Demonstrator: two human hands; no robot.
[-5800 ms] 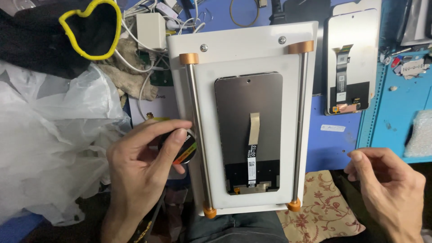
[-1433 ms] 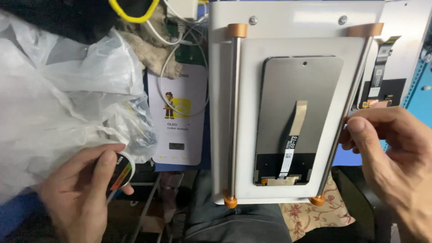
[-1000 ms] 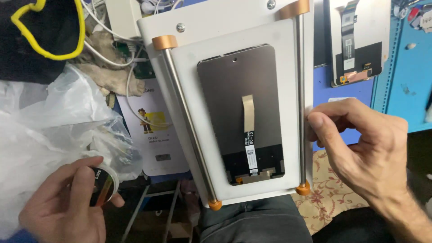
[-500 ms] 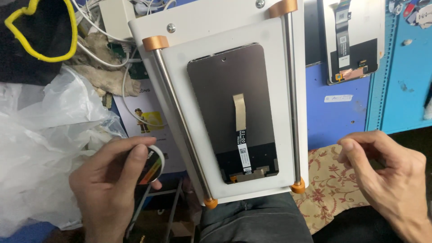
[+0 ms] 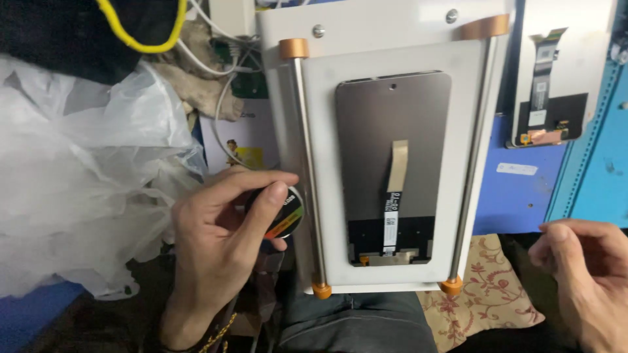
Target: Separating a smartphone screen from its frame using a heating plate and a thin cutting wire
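Left hand: back beside separator plate, gripping small wire spool. Right hand: withdrawn right, loosely curled, empty. Phone screen lies untouched, face-down.

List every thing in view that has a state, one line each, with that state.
left hand: closed around a small round spool, thumb over its face
small round spool: held beside the left rail
right hand: fingers curled, off the plate; whether it holds anything cannot be told
phone screen: lying back up on the white plate, ribbon cable exposed
white plate: flat, between two metal rails
second screen: lying back up, untouched
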